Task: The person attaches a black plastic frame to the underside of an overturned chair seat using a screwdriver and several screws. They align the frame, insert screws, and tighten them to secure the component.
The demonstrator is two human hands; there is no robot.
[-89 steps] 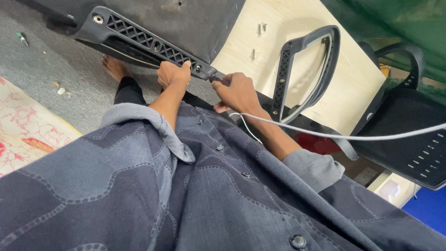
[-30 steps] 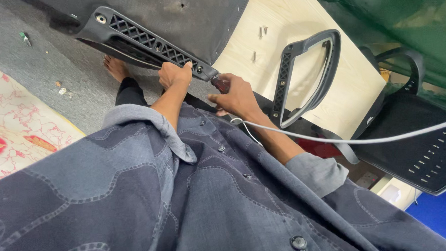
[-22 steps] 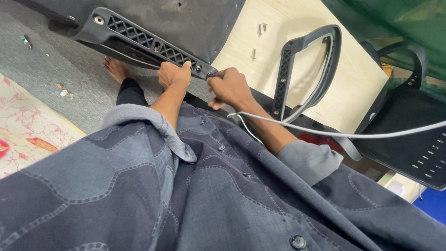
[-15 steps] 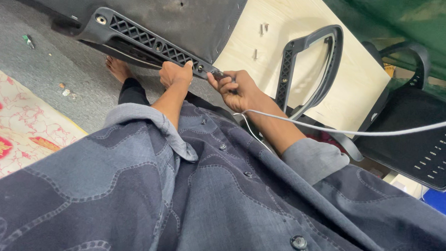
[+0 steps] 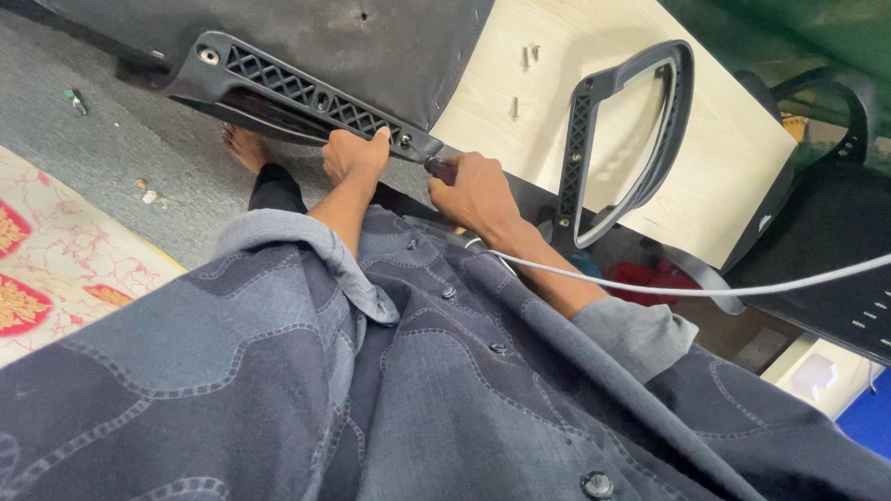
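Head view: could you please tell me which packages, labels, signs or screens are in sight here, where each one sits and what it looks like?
None that I can make out.
Red item: under the pale wooden board, right of the right hand; soft and crumpled, too hidden to tell if it is a package.
Pale boxy shape: lower right, beside a blue surface; too blurred to identify.

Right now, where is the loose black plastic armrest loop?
In the head view, the black plastic armrest loop lies on the pale wooden board, just right of the right hand.
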